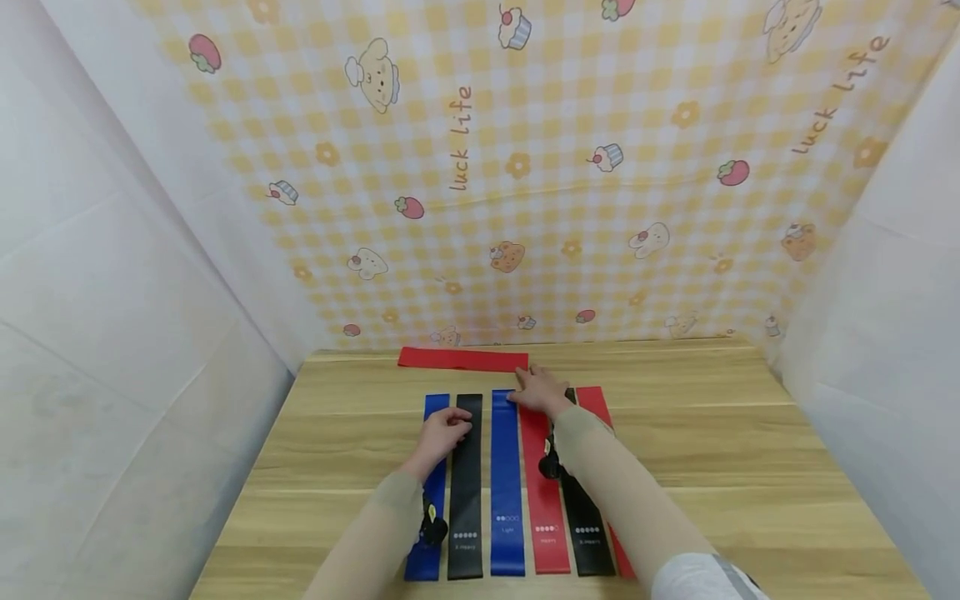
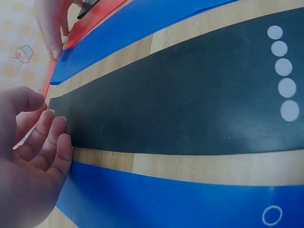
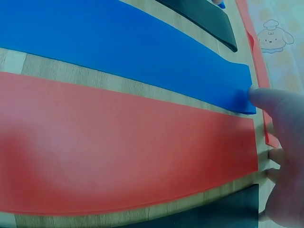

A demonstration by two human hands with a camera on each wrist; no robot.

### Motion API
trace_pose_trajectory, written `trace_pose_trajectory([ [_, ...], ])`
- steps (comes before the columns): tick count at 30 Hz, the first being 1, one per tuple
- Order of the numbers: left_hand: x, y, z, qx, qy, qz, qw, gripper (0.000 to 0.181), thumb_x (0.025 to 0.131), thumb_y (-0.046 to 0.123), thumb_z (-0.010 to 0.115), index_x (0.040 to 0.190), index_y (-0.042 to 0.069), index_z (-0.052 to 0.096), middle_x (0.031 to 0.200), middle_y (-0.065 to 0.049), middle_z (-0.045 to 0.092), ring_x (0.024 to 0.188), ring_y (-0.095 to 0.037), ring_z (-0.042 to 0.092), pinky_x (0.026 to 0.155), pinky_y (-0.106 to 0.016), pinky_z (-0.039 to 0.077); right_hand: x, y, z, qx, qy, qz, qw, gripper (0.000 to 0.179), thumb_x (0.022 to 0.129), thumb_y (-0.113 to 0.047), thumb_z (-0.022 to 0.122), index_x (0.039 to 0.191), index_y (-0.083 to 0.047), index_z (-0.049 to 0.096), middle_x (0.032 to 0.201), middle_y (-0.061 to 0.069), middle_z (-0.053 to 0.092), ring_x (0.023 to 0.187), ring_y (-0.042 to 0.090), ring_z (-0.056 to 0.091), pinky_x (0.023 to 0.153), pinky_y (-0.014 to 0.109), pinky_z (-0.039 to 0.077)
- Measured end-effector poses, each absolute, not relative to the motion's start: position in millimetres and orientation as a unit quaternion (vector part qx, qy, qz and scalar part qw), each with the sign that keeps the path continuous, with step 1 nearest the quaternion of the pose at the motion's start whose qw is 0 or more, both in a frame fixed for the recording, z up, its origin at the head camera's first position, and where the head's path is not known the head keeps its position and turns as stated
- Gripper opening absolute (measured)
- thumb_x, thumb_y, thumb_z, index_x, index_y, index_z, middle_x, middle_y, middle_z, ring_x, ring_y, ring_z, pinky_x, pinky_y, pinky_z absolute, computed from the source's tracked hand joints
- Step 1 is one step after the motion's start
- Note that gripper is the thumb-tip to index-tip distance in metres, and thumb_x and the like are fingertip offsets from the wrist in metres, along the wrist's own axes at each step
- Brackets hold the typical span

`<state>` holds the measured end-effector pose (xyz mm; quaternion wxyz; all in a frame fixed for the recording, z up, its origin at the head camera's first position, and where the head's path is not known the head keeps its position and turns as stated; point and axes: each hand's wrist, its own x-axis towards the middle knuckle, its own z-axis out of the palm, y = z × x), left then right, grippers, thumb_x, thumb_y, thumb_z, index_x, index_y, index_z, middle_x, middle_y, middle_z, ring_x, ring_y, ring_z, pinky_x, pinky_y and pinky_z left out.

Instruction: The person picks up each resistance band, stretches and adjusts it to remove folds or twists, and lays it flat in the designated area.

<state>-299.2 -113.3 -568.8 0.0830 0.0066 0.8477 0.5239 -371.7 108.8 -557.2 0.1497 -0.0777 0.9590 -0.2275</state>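
Observation:
Flat rubber resistance bands lie side by side on the table. My left hand (image 1: 441,435), its fingers loosely bent, lies over the far end of the left black X-Heavy band (image 1: 467,479); in the left wrist view its fingertips (image 2: 59,124) are right at that band's end. Under the left forearm runs a blue band (image 1: 423,567). My right hand (image 1: 542,390) is spread at the far ends of the middle bands. Its thumb touches the end of the blue Light band (image 3: 190,66), while the other fingers extend past the red Heavy band (image 3: 128,147).
Another black X-Heavy band (image 1: 588,525) and a red band (image 1: 595,403) lie partly beneath the right forearm. One more red band (image 1: 461,359) lies crosswise at the back of the wooden table (image 1: 690,417), near the patterned cloth (image 1: 562,200). White sheets hang at both sides.

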Motion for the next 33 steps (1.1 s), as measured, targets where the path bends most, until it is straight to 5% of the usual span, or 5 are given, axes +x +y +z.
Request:
trace_pose_trajectory([
  [11,-304,-103,-566,0.023,0.858,0.508,0.076,0.018,0.091,0.011,0.064,0.104,0.0,0.07,0.083,-0.006,0.065,0.07,-0.018,0.06,0.062,-0.03,0.05,-373,107,-559,-0.046,0.961,-0.243,0.12,0.065,0.096,-0.045,0.053,0.146,-0.005,0.042,0.156,0.014,0.027,0.141,0.037,0.023,0.101,0.075,0.014],
  [16,-308,-98,-559,0.011,0.837,0.541,0.08,0.023,0.094,0.011,0.061,0.111,-0.003,0.067,0.092,-0.016,0.067,0.078,-0.025,0.063,0.065,-0.032,0.053,-371,99,-552,-0.079,0.913,-0.387,0.107,0.058,0.1,-0.032,0.052,0.14,0.009,0.043,0.153,0.02,0.027,0.136,0.036,0.033,0.108,0.057,0.027],
  [25,-320,-102,-550,-0.068,0.748,0.656,0.074,0.04,0.103,0.021,0.047,0.133,-0.004,0.053,0.126,-0.025,0.057,0.109,-0.037,0.059,0.088,-0.042,0.052,-354,70,-529,-0.154,0.835,-0.504,0.157,0.056,0.102,-0.036,0.05,0.143,0.001,0.044,0.155,0.015,0.026,0.14,0.033,0.029,0.109,0.049,0.03],
  [33,-329,-120,-541,-0.139,0.685,0.714,0.05,0.058,0.1,0.04,0.052,0.129,-0.01,0.053,0.121,-0.025,0.062,0.097,-0.023,0.066,0.095,-0.045,0.048,-337,40,-514,-0.217,0.791,-0.535,0.2,0.052,0.103,-0.027,0.048,0.144,0.003,0.04,0.15,0.017,0.035,0.136,0.032,0.035,0.107,0.046,0.035],
])
